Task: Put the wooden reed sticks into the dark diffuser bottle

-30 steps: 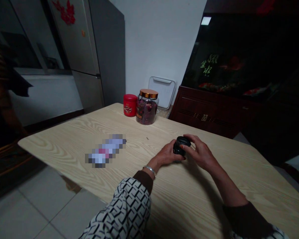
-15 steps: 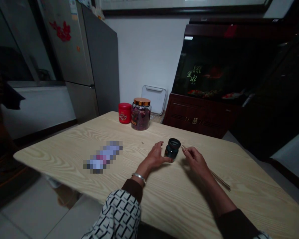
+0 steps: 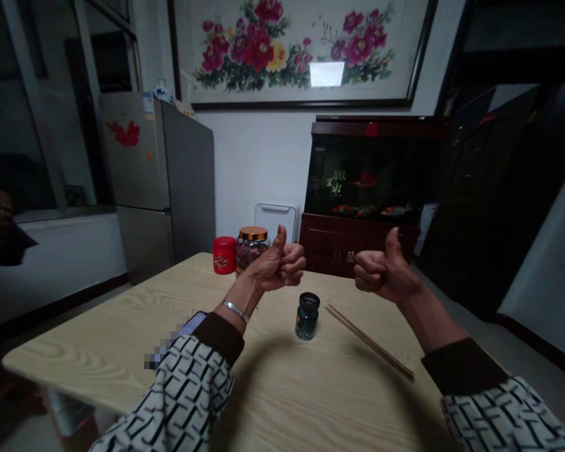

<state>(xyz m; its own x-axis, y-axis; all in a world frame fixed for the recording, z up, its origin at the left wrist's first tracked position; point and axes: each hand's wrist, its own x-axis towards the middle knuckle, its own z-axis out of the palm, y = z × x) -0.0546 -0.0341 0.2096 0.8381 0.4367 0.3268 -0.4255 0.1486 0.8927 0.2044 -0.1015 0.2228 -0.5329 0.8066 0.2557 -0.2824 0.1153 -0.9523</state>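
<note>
Two hands [image 3: 279,265] [image 3: 387,274], thumbs-up, jar [image 3: 307,317] between, chopsticks [image 3: 370,343] toward edge [image 3: 426,376]

Your view is dim overall, with soft light seemingly from overhead and a white patch of glare on the glass of the painting [image 3: 326,73] high beyond the counter [image 3: 75,358]. Your left hand [image 3: 279,263] and right hand [image 3: 387,271] throw broad soft shadows [image 3: 268,392] across it. Right of it falls near-black, a pixelated blur [image 3: 169,344] sits at its near left, and the wide lens bends the window frame [image 3: 37,107] beyond its left end
</note>
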